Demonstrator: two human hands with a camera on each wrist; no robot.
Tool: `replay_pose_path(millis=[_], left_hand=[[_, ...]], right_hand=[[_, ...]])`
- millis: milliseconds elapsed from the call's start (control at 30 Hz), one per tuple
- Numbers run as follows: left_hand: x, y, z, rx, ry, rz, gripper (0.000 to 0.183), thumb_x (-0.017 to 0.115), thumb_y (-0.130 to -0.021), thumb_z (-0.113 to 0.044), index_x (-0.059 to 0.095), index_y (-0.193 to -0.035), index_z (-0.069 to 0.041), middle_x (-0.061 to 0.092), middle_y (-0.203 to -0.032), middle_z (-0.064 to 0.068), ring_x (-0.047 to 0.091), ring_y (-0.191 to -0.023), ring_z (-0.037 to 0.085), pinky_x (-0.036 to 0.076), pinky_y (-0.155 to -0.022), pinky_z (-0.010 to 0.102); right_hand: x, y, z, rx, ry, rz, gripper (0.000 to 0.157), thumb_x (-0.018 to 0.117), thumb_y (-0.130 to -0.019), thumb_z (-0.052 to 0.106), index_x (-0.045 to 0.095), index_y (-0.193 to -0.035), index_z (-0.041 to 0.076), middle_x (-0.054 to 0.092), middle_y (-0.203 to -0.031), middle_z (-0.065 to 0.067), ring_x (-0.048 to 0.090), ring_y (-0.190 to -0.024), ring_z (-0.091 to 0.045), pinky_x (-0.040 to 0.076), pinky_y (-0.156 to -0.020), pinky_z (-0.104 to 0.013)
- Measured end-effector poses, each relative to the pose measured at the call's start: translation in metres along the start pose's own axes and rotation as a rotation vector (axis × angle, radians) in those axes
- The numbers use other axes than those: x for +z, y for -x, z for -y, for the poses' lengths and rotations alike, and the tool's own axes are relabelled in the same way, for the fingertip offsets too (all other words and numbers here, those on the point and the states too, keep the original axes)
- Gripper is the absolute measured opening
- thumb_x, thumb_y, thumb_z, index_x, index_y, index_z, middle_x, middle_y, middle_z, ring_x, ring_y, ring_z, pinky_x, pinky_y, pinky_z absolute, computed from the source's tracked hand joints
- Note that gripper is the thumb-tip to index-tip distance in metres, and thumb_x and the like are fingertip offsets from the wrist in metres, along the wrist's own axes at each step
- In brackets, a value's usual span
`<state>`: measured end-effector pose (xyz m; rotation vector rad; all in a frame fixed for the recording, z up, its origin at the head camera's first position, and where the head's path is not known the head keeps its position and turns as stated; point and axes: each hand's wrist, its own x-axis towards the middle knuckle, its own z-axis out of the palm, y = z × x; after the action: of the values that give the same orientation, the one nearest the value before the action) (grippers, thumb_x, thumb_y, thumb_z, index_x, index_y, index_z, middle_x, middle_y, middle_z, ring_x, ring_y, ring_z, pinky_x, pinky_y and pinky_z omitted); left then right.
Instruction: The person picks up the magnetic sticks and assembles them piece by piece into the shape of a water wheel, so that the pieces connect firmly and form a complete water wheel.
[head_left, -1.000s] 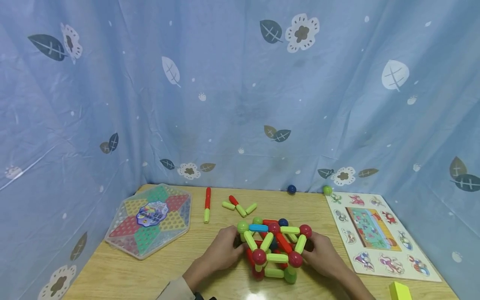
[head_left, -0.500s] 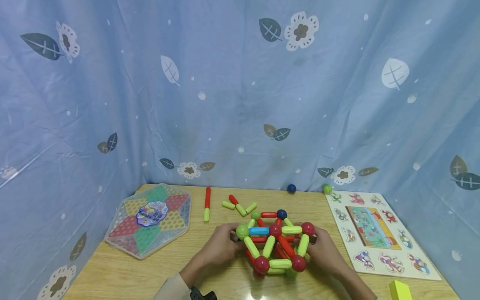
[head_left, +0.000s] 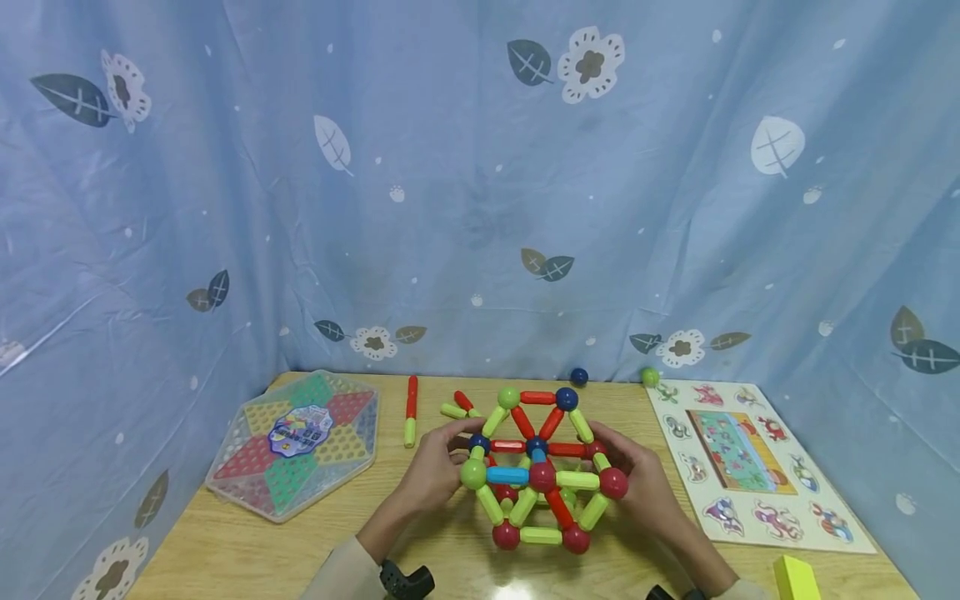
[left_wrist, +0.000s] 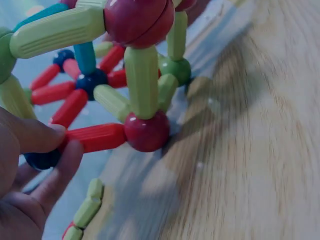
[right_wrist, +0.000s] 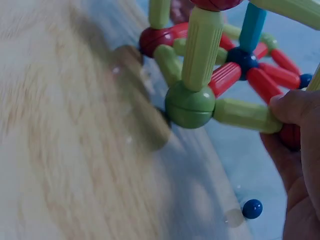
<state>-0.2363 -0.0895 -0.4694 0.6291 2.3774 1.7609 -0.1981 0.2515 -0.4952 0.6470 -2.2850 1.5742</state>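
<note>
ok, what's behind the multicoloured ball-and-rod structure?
Head view, behind the structure: loose yellow-green rods, one red rod, a dark blue ball, patterned blue fabric curtain. Rods are partly covered; anything fully hidden, can't tell.

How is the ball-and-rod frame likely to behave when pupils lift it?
The frame will probably keep its shape if supported from both sides, since several rods form triangles. It may loosen at a joint if knocked, because many short pieces meet at balls.

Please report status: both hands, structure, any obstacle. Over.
Left hand grips structure's left side; right hand grips right side. Structure held between them, balls and sticks joined. Loose sticks behind, partly hidden.
</note>
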Motion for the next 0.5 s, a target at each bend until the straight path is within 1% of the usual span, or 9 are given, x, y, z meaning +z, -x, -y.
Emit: replay_pose_path(millis=[100,200,300,400,467,500], left_hand=[[0.0003,0.0002,0.0018,0.039,0.025,-0.011,0.056,0.072,-0.097,0.011,0.062,-0.151,-0.002,0.064,-0.147,0.024,0.073,-0.122,0.039,0.065,-0.095,0.032],[0.0013,0.0007,0.0040,0.073,0.036,-0.021,0.057,0.071,-0.097,0.012,0.062,-0.151,-0.004,0.064,-0.146,0.022,0.073,-0.122,0.038,0.065,-0.093,0.029],[0.0024,0.0008,0.0059,0.099,0.030,-0.038,0.057,0.071,-0.097,0.013,0.063,-0.150,-0.004,0.065,-0.144,0.019,0.073,-0.123,0.036,0.064,-0.092,0.028],[0.0030,0.0011,0.0074,0.128,-0.002,-0.056,0.055,0.071,-0.096,0.014,0.065,-0.147,-0.004,0.067,-0.142,0.020,0.073,-0.122,0.037,0.064,-0.094,0.029],[0.0026,0.0017,0.0080,0.138,-0.019,-0.059,0.054,0.070,-0.097,0.015,0.065,-0.147,-0.004,0.067,-0.142,0.019,0.073,-0.123,0.038,0.064,-0.096,0.031],[0.0024,0.0021,0.0082,0.138,-0.025,-0.057,0.054,0.068,-0.097,0.016,0.065,-0.147,-0.005,0.067,-0.142,0.019,0.073,-0.124,0.039,0.064,-0.096,0.032]], right_hand=[[0.0027,-0.0016,-0.0002,-0.113,0.085,-0.040,0.073,0.084,-0.083,-0.019,0.058,-0.151,-0.010,0.075,-0.130,-0.029,0.073,-0.115,0.002,0.059,-0.094,-0.016],[0.0046,-0.0034,0.0008,-0.192,0.142,-0.065,0.077,0.086,-0.080,-0.020,0.059,-0.151,-0.008,0.074,-0.133,-0.029,0.072,-0.118,0.001,0.057,-0.096,-0.015],[0.0058,-0.0037,0.0015,-0.236,0.167,-0.083,0.080,0.088,-0.076,-0.021,0.061,-0.150,-0.006,0.074,-0.130,-0.026,0.073,-0.115,0.000,0.057,-0.095,-0.014],[0.0073,-0.0034,0.0004,-0.273,0.180,-0.093,0.078,0.089,-0.073,-0.022,0.064,-0.146,-0.006,0.075,-0.125,-0.024,0.074,-0.110,-0.003,0.057,-0.094,-0.013],[0.0069,-0.0033,-0.0010,-0.279,0.189,-0.082,0.074,0.090,-0.073,-0.021,0.066,-0.142,-0.007,0.076,-0.122,-0.024,0.076,-0.107,-0.005,0.058,-0.093,-0.014],[0.0060,-0.0034,-0.0013,-0.263,0.193,-0.068,0.072,0.090,-0.075,-0.019,0.067,-0.141,-0.007,0.076,-0.122,-0.023,0.076,-0.107,-0.005,0.058,-0.093,-0.014]])
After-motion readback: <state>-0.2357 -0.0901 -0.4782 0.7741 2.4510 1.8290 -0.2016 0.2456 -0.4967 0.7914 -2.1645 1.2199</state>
